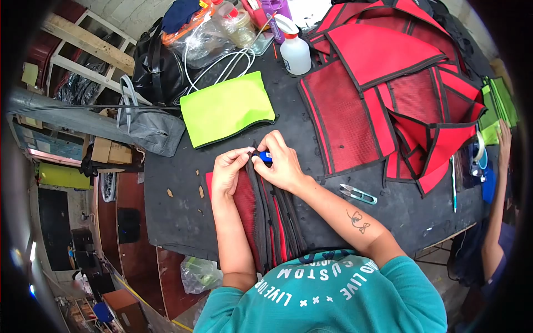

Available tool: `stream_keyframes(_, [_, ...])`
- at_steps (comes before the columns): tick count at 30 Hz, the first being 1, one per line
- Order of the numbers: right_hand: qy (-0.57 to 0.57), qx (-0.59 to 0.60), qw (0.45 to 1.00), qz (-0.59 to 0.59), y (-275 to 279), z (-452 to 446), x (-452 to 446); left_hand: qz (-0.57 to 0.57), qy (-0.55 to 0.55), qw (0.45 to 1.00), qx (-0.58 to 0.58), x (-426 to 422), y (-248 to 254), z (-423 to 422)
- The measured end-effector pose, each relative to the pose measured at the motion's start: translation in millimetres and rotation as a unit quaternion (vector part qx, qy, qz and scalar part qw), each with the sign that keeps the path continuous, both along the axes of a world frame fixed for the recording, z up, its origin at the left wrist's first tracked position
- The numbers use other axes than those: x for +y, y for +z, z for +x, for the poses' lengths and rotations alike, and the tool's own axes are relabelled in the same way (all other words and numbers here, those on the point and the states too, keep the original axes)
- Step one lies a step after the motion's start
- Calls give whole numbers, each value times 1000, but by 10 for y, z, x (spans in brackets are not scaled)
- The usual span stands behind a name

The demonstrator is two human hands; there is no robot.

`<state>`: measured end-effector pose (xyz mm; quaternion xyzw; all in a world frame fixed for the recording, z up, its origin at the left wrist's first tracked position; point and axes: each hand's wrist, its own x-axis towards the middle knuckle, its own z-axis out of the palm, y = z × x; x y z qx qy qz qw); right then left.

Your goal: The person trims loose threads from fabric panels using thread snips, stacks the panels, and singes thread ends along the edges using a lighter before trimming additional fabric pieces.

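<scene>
Dark and broad, our desk (422, 216) takes up the middle of the view; we read it as a clock face, with ourselves at six. Next in size, a loose pile of red panels (408, 91) with black borders spreads from one to two o'clock. Our own work, a bundle of red mesh pieces (269, 216) with black edging, lies in front of us, running from near six o'clock up to just left of the centre. Beyond its far end, at ten o'clock, rests a lime-green pouch (227, 108).

Our left hand (230, 169) is nearly closed, thumb and fingertips pinching the far tip of the edging. Our right hand (280, 164) meets it there, fingers curled round a small object. Toward four o'clock, apart from both, lie thread snips (358, 193), unused.

Smallest is that blue object (266, 157), perhaps a lighter; our fingers hide much of it, and we see no flame. We judge the step in hand to be close finishing at the edging's end. The next move calls for a steady left pinch, with small, controlled shifts of the right, keeping fingertips clear of the worked spot.
</scene>
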<state>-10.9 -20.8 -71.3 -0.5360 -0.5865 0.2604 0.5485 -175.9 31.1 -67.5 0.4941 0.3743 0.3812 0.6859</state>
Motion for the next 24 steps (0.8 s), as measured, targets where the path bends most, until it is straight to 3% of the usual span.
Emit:
stream_keyframes(10, [-26,132,991,20,-192,111,-3,71,61,993,78,-93,74,197])
stream_keyframes(13, [55,281,954,-90,-207,178,-24,90,106,987,86,-87,113,262])
stream_keyframes(18, [195,343,918,23,-141,96,-65,124,105,954,250,-16,84,131])
stream_keyframes(20, [173,259,950,-9,-189,143,-84,107,78,921,367,-22,160,143])
stream_keyframes(21, [160,215,963,-26,-213,165,-93,107,77,921,367,-3,157,124])
stream_keyframes(24, [140,242,959,-41,-264,190,-134,103,18,968,229,43,139,28])
